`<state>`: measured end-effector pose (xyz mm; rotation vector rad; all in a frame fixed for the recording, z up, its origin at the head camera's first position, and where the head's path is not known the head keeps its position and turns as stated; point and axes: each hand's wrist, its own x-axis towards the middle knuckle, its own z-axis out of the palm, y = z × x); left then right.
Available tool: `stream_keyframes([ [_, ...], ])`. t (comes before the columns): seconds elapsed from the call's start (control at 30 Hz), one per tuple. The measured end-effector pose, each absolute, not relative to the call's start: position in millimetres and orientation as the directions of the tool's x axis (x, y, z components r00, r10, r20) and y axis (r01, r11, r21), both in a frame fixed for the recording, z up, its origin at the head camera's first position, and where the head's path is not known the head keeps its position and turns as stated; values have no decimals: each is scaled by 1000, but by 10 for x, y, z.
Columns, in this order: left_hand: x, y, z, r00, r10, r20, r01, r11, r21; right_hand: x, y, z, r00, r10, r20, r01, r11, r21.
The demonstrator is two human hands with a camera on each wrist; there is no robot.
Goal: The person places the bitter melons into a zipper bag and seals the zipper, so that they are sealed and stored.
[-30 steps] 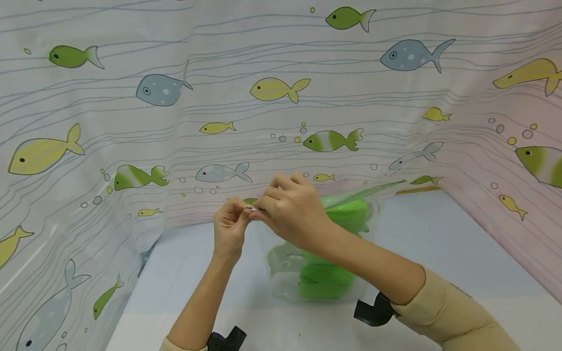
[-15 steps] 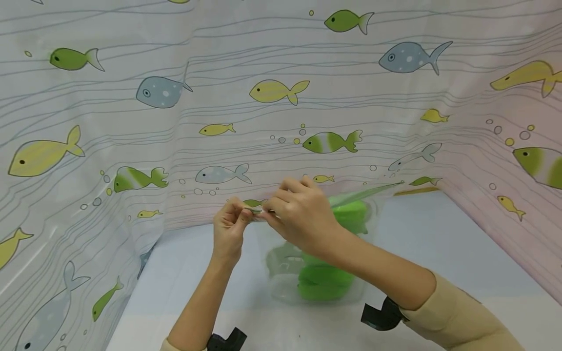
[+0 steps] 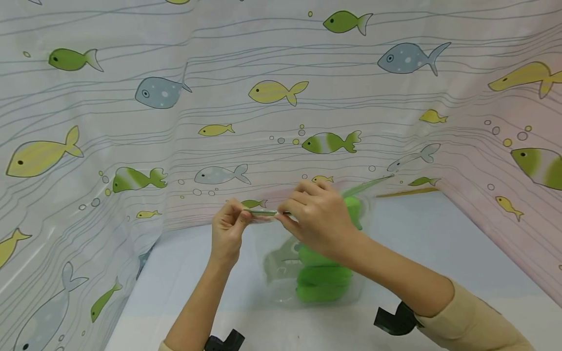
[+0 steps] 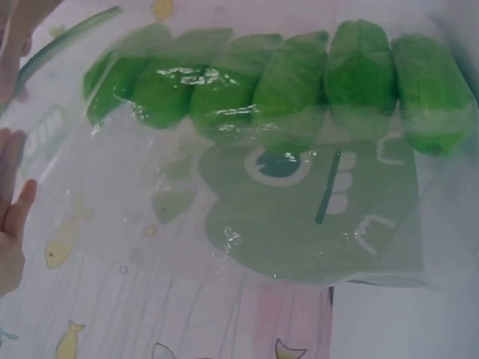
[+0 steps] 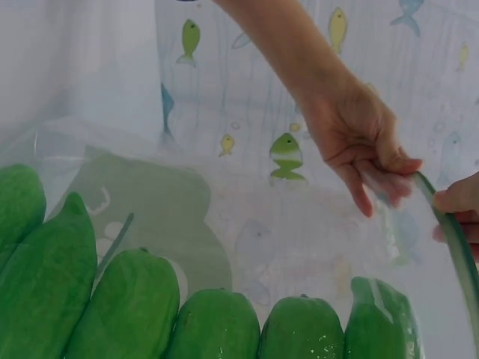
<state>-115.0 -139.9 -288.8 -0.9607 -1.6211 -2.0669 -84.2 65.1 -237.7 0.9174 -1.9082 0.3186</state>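
Note:
A clear zip bag (image 3: 281, 265) with a printed green cartoon face (image 4: 277, 217) hangs upright between both hands. Inside it, several plump, oblong green things (image 4: 359, 75) stand in a row; their exact kind is unclear. Along the bag's mouth runs a green zip strip (image 3: 263, 213). My left hand (image 3: 227, 236) pinches its left end between thumb and fingers. Further right along the same strip, my right hand (image 3: 322, 217) pinches it with thumb and forefinger. Beyond that hand, the rest of the mouth slants up to the right. My right hand and forearm hide part of the bag.
Under the hands lies a white table (image 3: 184, 292). A fish-printed curtain (image 3: 246, 53) closes off the back and both sides. Black wrist mounts (image 3: 397, 319) sit on both forearms.
My right hand has slid to the right along the zip strip, away from my left hand, so more of the strip shows between them. The left hand has stayed almost in place.

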Motion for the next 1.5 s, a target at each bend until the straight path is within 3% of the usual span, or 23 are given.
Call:
stream_keyframes([
  [0.3,-1163,-1403,-2888,-684,184,706,637,-320,701,-850,753,-2404,-231,-451,862,-715,680,164],
  [0.83,-1142,-1428,-2885,-688,186,701,638,-306,707,-867,938,-2458,-168,-439,882,-734,654,186],
  [1.5,-1123,-1467,-2904,-707,186,682,625,-288,726,-874,1209,-2481,-153,-431,889,-732,654,190],
])
